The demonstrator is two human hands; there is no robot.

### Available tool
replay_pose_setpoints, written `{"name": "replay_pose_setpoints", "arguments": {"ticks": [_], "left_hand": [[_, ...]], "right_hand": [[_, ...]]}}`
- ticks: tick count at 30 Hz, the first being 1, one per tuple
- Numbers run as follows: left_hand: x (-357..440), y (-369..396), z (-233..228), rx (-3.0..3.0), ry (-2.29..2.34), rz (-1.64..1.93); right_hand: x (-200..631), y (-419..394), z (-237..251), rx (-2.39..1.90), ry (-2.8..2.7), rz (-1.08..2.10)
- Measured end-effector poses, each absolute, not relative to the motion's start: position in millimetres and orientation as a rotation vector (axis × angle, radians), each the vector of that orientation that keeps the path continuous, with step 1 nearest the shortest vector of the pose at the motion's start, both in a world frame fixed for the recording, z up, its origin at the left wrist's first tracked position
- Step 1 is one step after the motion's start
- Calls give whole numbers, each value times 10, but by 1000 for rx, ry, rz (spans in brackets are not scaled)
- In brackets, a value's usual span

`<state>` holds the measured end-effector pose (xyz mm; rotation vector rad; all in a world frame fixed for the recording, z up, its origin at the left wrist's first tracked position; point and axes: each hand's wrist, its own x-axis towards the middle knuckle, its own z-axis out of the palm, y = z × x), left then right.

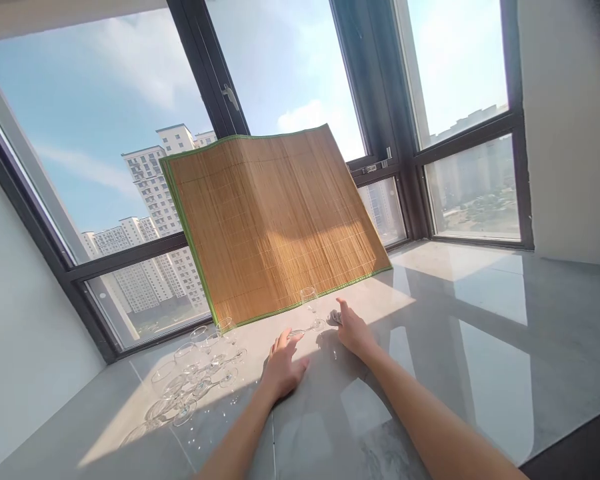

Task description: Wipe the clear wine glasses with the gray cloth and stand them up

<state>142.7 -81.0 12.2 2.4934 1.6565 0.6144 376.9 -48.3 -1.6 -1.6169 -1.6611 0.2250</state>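
A clear stemmed glass [309, 301] stands upright on the grey sill, just beyond my hands. My left hand [283, 369] is low over the sill, to the near left of that glass, its fingers apart and nothing held. A small crumpled grey cloth [334, 318] pokes out from under the fingers of my right hand [355, 328], which closes on it to the right of the glass. Its index finger points up and away from the cloth. Over to the left, several more clear stemmed glasses [185, 363] stand grouped close together.
Behind the single glass, a bamboo mat [280, 220] with green edging leans against the window frame. Water drops [215, 410] dot the glossy grey sill [460, 320] near the grouped glasses. Dark-framed windows and a white wall [570, 133] border the sill.
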Motion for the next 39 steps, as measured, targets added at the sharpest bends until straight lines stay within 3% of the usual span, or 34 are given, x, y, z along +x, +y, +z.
{"name": "replay_pose_setpoints", "arguments": {"ticks": [9, 17, 28, 39], "left_hand": [[2123, -177, 60, 2523, 1572, 384], [2052, -507, 94, 2586, 1537, 399], [886, -1784, 128, 2475, 1602, 578], [199, -1769, 99, 2061, 2009, 853]], "right_hand": [[3872, -442, -24, -1589, -1531, 253], [3925, -440, -33, -1593, -1561, 267], [3928, -447, -86, -1620, -1611, 277], [3959, -325, -245, -1667, -1703, 242]]}}
